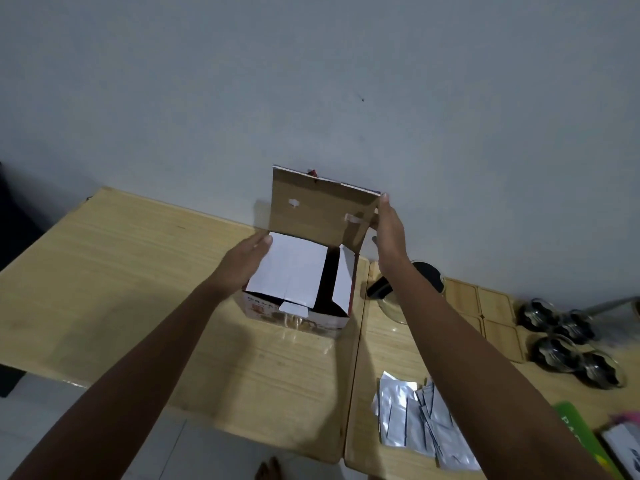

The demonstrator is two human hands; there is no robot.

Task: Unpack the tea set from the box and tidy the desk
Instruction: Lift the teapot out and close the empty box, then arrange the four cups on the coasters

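Observation:
A printed cardboard box (298, 315) stands on the left wooden table (121, 271), near its right edge. Its brown lid (318, 209) is raised upright against the wall. My right hand (389, 233) holds the lid's right edge. My left hand (242, 263) rests on the white inner flap (291, 268) at the box's left side. A dark gap shows inside the box; its contents are hidden. On the right table stand a glass teapot with a black lid (426, 275), wooden coasters (485, 313) and several dark glass cups (568, 344).
Several silver sachets (415, 420) lie at the front of the right table (374, 358). A green packet (581, 438) and a white item sit at the far right corner. A grey wall runs close behind both tables. Floor tiles show below the tables.

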